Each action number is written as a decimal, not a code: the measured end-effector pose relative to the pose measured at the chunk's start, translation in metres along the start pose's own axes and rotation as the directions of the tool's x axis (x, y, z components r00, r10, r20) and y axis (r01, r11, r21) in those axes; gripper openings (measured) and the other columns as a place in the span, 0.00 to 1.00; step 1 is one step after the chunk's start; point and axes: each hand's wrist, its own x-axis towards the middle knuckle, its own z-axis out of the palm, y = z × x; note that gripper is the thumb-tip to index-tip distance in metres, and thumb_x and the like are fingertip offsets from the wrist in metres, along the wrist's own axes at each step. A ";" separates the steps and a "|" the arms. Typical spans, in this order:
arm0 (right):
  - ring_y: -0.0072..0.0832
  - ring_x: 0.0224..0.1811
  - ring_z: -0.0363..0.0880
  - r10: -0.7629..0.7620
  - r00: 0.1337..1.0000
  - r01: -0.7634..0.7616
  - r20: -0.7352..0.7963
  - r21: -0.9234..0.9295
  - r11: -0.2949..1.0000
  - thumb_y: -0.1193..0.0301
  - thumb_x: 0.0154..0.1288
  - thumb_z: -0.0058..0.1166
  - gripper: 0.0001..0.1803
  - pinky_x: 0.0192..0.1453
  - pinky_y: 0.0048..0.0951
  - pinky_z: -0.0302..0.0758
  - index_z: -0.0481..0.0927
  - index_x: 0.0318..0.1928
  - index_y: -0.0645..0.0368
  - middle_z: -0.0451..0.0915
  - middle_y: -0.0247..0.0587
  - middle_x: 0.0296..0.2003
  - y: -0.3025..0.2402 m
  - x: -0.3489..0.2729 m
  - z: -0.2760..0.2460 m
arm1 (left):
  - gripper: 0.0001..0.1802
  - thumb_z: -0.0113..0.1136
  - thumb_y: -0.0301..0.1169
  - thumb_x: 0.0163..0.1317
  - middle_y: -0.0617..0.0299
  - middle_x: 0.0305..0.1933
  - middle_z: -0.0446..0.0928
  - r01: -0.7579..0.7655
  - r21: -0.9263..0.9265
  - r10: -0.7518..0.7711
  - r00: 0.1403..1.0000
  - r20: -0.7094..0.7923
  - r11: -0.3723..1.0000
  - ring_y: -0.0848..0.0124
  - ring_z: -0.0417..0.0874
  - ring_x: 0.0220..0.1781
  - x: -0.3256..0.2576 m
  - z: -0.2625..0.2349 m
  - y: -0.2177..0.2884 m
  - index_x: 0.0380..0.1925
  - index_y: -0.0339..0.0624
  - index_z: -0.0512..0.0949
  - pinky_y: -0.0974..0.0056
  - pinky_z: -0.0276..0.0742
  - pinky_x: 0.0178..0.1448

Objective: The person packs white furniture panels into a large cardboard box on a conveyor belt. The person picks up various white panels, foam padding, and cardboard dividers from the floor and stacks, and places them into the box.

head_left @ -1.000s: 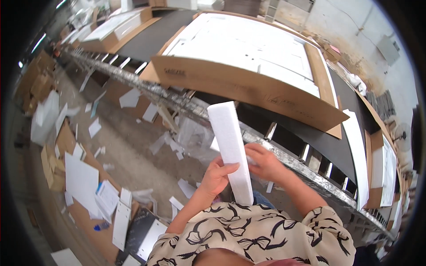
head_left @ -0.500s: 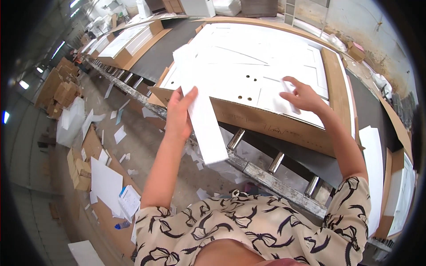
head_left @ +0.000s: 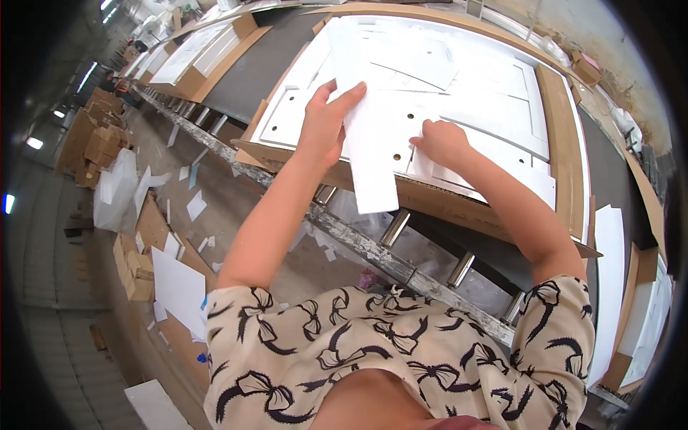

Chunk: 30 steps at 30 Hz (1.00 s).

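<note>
Gripping a long white foam strip (head_left: pixel 369 136), the left hand (head_left: pixel 324 125) has its fingers wrapped over the strip's left edge, thumb and index spread apart along the top, clamped on it. The right hand (head_left: pixel 441 141) lies at three o'clock of the strip, fingers curled together and pressing down where the strip's right edge meets the white panel (head_left: pixel 494 107) beneath; whether it pinches the strip or only touches it I cannot tell. The strip lies across the panel, its lower end sticking out at six o'clock past the rim of the cardboard carton (head_left: pixel 552 100) and over the roller conveyor (head_left: pixel 394 229). The panel, with small round holes, rests inside the carton.

Half a second ago the right hand was flat on the panel, well apart from the strip, at two o'clock; now it has come beside it. The left hand then held the strip lower, outside the carton's rim; the strip has since moved up over the panel.

Scraps of white sheet (head_left: pixel 179 283) lie on the floor at eight o'clock.
</note>
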 end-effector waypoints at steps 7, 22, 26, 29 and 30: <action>0.42 0.46 0.71 -0.231 0.945 0.190 -0.232 -0.185 0.964 0.53 0.61 0.51 0.25 0.46 0.37 0.72 0.75 0.38 0.68 0.72 0.53 0.42 0.008 0.007 0.020 | 0.35 0.66 0.33 0.52 0.55 0.43 0.74 -0.031 0.069 0.025 0.995 0.094 0.997 0.71 0.77 0.42 0.044 0.004 -0.001 0.55 0.29 0.60 0.71 0.73 0.41; 0.38 0.49 0.75 -0.099 0.977 0.165 -0.189 0.370 0.914 0.63 0.50 0.62 0.39 0.54 0.35 0.72 0.63 0.61 0.64 0.73 0.54 0.51 0.038 -0.028 -0.089 | 0.35 0.71 0.33 0.47 0.53 0.41 0.67 0.020 0.067 -0.010 0.989 -0.148 0.998 0.65 0.74 0.43 0.068 0.082 -0.070 0.44 0.31 0.57 0.64 0.80 0.41; 0.40 0.49 0.73 -0.075 0.959 0.153 -0.272 0.281 0.947 0.76 0.41 0.57 0.38 0.54 0.34 0.70 0.65 0.59 0.60 0.74 0.50 0.47 0.102 -0.031 -0.080 | 0.33 0.68 0.42 0.50 0.51 0.47 0.67 0.061 0.413 -0.166 0.961 0.222 0.909 0.64 0.72 0.49 0.069 0.102 -0.092 0.45 0.29 0.65 0.61 0.76 0.51; 0.38 0.50 0.71 0.070 0.994 -0.052 -0.084 0.204 0.977 0.78 0.38 0.57 0.37 0.56 0.32 0.69 0.70 0.57 0.53 0.72 0.46 0.48 0.188 -0.052 -0.073 | 0.39 0.67 0.51 0.45 0.47 0.59 0.64 -0.510 0.821 -0.330 0.752 0.571 0.257 0.53 0.64 0.62 0.061 0.075 -0.100 0.54 0.40 0.69 0.56 0.63 0.63; 0.39 0.50 0.70 0.077 0.997 -0.076 0.005 0.238 0.968 0.78 0.35 0.59 0.39 0.58 0.33 0.68 0.71 0.57 0.53 0.70 0.45 0.50 0.203 -0.053 -0.068 | 0.39 0.65 0.51 0.45 0.45 0.60 0.63 -0.623 0.777 -0.225 0.747 0.626 0.092 0.53 0.62 0.64 0.065 0.056 -0.111 0.54 0.39 0.69 0.55 0.60 0.64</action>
